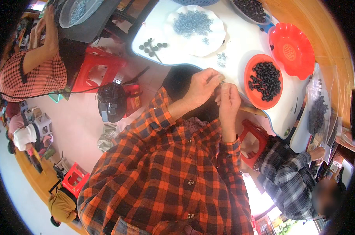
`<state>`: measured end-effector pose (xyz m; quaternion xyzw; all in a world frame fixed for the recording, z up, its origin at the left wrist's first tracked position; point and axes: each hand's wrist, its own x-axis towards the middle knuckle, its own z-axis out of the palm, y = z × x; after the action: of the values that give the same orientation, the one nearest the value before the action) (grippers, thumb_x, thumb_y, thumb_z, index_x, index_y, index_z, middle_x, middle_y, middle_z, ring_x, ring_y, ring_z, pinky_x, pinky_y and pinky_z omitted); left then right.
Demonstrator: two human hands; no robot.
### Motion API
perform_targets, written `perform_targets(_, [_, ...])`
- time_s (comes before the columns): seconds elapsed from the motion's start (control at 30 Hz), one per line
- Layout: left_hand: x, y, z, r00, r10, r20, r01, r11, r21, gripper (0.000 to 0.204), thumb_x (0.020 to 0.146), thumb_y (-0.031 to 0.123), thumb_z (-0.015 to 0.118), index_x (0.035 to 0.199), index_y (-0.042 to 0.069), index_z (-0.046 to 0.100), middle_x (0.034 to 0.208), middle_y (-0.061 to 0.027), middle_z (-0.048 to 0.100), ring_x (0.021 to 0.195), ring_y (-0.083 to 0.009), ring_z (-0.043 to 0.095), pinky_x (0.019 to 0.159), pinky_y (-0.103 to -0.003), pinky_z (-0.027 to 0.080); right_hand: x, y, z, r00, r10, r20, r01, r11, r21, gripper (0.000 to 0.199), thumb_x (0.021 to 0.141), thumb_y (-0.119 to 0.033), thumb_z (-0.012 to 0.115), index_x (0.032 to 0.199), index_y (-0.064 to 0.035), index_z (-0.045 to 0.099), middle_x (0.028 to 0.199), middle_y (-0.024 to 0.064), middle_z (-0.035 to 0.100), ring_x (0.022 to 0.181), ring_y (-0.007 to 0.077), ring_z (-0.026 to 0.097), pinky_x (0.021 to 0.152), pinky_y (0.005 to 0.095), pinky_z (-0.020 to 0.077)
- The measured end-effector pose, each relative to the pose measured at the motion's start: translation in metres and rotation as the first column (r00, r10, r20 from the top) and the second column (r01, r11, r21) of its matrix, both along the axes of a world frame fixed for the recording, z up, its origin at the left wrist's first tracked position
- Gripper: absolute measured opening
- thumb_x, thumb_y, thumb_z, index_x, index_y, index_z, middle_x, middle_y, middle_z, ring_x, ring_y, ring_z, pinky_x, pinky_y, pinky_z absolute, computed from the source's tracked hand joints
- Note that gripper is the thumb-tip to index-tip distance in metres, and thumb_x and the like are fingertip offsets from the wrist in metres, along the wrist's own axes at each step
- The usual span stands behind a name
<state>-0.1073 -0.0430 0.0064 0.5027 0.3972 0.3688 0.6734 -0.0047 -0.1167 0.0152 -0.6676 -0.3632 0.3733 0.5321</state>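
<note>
My left hand point(203, 88) and my right hand point(229, 101) meet at the table's near edge, fingertips pinched together. Something small and dark seems to be between them, mostly hidden by the fingers. Just beyond, a small cluster of clear bluish pieces point(222, 60) lies on the white table point(240, 39). More such pieces point(193, 23) are heaped on a white scalloped plate point(216, 41). Right of my hands stands an orange-red bowl point(248, 92) of small black ring-like parts point(266, 80).
A red scalloped dish point(300, 55) sits at the far right, near a bowl of dark parts point(251, 9). Several black round pieces point(148, 49) lie at the table's left. A clear bag point(318, 111) holds black parts. People sit on both sides; red stools point(97, 70) stand about.
</note>
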Motion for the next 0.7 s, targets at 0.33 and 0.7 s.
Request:
perform_targets(0.33, [0.0,0.003,-0.015,0.998,0.056,-0.007,-0.048,0.904,0.426,0.008,0.092,0.008,0.067,0.092,0.0,0.068,0.082,-0.005,0.063,0.07,-0.01,0.058,0.062,-0.025,0.048,0.008,0.001,-0.003,0.868,0.043,-0.494,-0.05,0.999,-0.001,0.024,0.102,-0.025,0.055,0.091,-0.0045,0.058,0.073,-0.0015,0.055,0.055,0.0043,0.046,0.048,0.0194,0.0347])
perform_targets(0.7, [0.003,0.0,-0.005,0.979,0.145,-0.141,-0.058,0.87,0.49,0.011,0.094,0.009,0.064,0.091,-0.001,0.065,0.072,-0.0041,0.061,0.059,-0.0089,0.055,0.052,-0.024,0.046,0.003,0.003,-0.01,0.961,-0.065,0.267,0.053,0.997,0.052,0.013,0.095,-0.012,0.063,0.092,-0.0016,0.057,0.077,0.0061,0.059,0.062,0.0169,0.057,0.056,0.0291,0.046])
